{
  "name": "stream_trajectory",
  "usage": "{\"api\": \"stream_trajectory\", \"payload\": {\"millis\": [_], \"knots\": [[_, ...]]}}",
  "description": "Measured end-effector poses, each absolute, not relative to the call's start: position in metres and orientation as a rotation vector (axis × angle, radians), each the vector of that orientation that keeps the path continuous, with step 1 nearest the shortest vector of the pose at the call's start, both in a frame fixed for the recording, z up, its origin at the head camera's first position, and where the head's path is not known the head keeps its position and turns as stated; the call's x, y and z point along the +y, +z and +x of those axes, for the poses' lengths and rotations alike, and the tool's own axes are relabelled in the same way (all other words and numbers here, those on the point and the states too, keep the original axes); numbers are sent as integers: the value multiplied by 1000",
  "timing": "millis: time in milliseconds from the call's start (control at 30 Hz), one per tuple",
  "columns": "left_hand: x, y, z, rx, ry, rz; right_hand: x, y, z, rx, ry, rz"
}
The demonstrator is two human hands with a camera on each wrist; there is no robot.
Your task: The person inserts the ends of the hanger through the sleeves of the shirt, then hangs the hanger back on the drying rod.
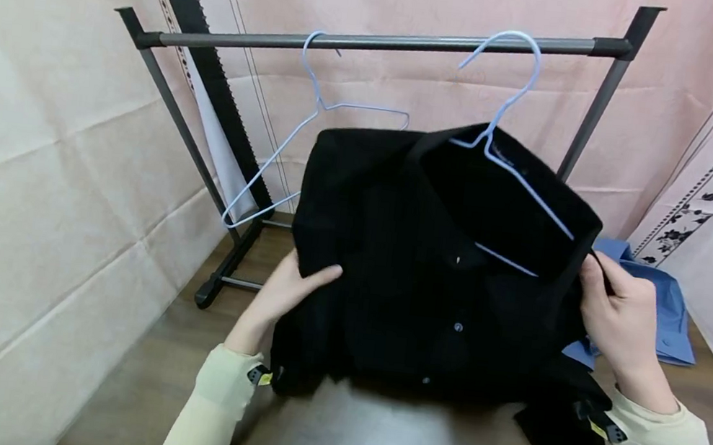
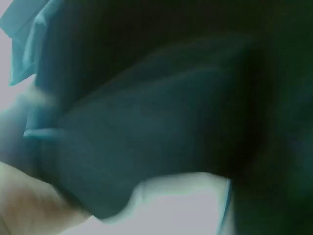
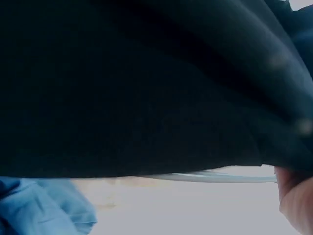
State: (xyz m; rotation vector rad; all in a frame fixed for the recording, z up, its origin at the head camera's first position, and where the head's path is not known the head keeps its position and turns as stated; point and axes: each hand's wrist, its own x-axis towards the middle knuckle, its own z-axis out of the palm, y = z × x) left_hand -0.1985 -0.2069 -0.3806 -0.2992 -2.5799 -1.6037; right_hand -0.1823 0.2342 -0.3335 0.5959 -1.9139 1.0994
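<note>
A black button-front shirt [image 1: 386, 254] is held up before the rack, with a light blue hanger [image 1: 511, 102] inside its open neck. The hanger's hook rises out of the collar and overlaps the rack's bar in the head view. At the shirt's left side, my left hand [image 1: 291, 288] grips the cloth, thumb on the front and fingers hidden behind. My right hand [image 1: 626, 316] pinches the shirt's edge on the right, near the neck opening. Dark cloth fills most of the left wrist view, blurred, and the right wrist view.
A dark metal rack [image 1: 238, 42] stands behind the shirt. A second light blue hanger [image 1: 283, 144] hangs bare on its bar, to the left. Blue folded clothing [image 1: 664, 305] lies on the wooden surface [image 1: 137, 381] at right, partly behind my right hand. Pale cloth walls enclose the space.
</note>
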Motion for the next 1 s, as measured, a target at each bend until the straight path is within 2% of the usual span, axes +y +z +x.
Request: {"api": "stream_trajectory", "payload": {"millis": [167,333,533,733,867,1000], "knots": [[-193,-411,-210,-2638,-1812,-356,226,-315,-183,-1915,1107,373],[-189,-425,-216,-2721,-1890,-375,217,-304,-186,-1905,1146,238],[-181,-439,-225,-2760,-1835,-618,207,-290,-189,-1839,1179,272],[-166,-449,-234,-2694,-1767,-627,200,-282,-185,-1810,1211,290],[-158,-446,-233,-2655,-1886,-714,193,-274,-182,-1765,1223,335],[-154,-437,-233,-2677,-1789,-772,183,-259,-180,-1698,1231,389]]}}
